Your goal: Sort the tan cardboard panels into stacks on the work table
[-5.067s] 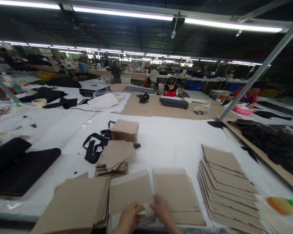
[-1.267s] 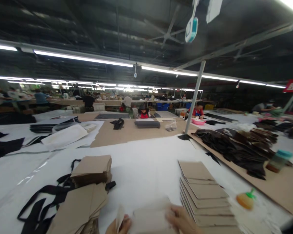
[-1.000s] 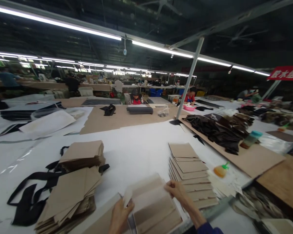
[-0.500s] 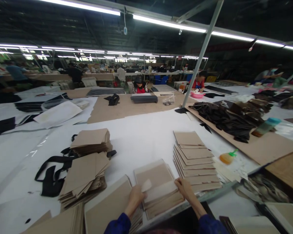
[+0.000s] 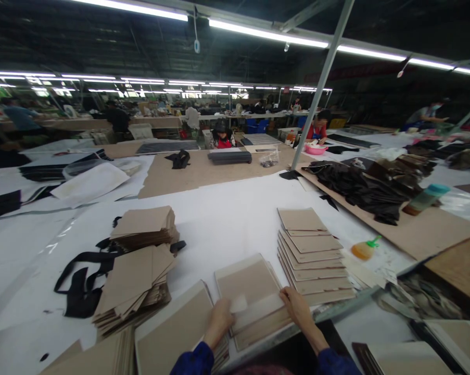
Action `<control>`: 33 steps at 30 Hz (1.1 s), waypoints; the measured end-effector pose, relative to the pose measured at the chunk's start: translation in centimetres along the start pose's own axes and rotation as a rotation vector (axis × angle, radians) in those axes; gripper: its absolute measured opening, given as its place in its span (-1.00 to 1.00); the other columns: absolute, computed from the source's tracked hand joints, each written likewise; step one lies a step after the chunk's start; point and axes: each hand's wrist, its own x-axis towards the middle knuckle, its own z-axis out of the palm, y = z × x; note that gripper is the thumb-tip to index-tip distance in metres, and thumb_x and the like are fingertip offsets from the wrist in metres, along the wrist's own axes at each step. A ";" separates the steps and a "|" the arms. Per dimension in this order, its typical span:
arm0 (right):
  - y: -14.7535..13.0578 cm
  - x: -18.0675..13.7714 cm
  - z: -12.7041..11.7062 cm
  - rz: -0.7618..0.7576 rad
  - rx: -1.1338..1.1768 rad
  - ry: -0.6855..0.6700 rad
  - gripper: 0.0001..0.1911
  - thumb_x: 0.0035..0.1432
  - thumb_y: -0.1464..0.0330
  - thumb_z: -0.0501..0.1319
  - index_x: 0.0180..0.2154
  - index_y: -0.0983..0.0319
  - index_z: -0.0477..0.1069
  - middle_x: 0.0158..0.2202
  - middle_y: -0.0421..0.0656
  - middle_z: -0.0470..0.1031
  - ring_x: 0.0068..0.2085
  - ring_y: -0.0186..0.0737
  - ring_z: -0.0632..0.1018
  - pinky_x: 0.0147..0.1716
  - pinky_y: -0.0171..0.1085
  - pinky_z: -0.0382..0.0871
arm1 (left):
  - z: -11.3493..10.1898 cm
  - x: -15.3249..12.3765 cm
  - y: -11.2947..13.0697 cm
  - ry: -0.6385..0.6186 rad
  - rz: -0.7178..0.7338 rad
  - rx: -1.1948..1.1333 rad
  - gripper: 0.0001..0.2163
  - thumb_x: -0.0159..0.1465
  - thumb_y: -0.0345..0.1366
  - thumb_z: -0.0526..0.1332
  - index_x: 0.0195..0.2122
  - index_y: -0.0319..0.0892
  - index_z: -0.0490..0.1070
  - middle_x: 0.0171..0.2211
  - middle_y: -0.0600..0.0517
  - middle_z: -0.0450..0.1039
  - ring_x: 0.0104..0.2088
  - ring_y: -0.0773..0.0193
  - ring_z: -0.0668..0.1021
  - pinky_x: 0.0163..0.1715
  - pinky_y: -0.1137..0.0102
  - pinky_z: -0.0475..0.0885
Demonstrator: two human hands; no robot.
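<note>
In front of me lies a stack of tan cardboard panels with pale edges, slightly fanned toward me. A thin whitish strip lies across the top panel. My right hand pinches the strip's right end at the panel's edge. At the left side of the same panel, my left hand is closed, fingers curled. A small white flat piece, blurred, shows at its fingertips. Left of that hand, a larger pale-edged panel lies on another pile.
Piles of bare cardboard stand at left beside black straps. Stepped panels lie at right, near a squeeze bottle with a green nozzle. A slanted metal pole rises beyond them. Co-workers sit across the tables.
The small white piece at my left fingertips has shifted slightly right and down. My right hand stays at the panel's right edge. The view has shifted slightly.
</note>
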 end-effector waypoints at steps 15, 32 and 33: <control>0.2 -0.1 0.4 0.005 -0.074 0.003 -0.76 0.19 0.32 -0.05 -0.40 0.21 0.34 -0.35 -0.08 0.45 -0.29 -0.16 0.48 -0.28 -0.27 0.26 | 0.2 -0.2 -0.1 0.022 0.016 0.041 -0.68 0.19 -0.25 0.20 -0.04 -0.22 0.34 -0.05 -0.07 0.40 0.01 0.14 0.41 0.01 0.15 0.28; 0.7 1.1 -0.3 -0.054 -0.165 -0.058 -0.83 0.10 0.41 0.09 -0.44 0.20 0.45 -0.36 -0.13 0.48 -0.30 -0.21 0.49 -0.32 -0.32 0.22 | 0.3 -0.5 0.1 0.020 0.027 0.092 -0.62 0.10 -0.42 0.13 -0.01 -0.18 0.34 -0.02 -0.09 0.42 0.05 0.14 0.40 -0.03 0.36 0.26; 0.6 1.2 -0.4 -0.059 -0.170 -0.058 -0.83 0.10 0.41 0.09 -0.43 0.20 0.46 -0.35 -0.13 0.48 -0.30 -0.21 0.49 -0.33 -0.32 0.21 | 0.3 -0.4 0.1 0.019 0.027 0.096 -0.62 0.10 -0.42 0.13 -0.01 -0.17 0.34 -0.02 -0.08 0.42 0.05 0.14 0.41 -0.04 0.37 0.26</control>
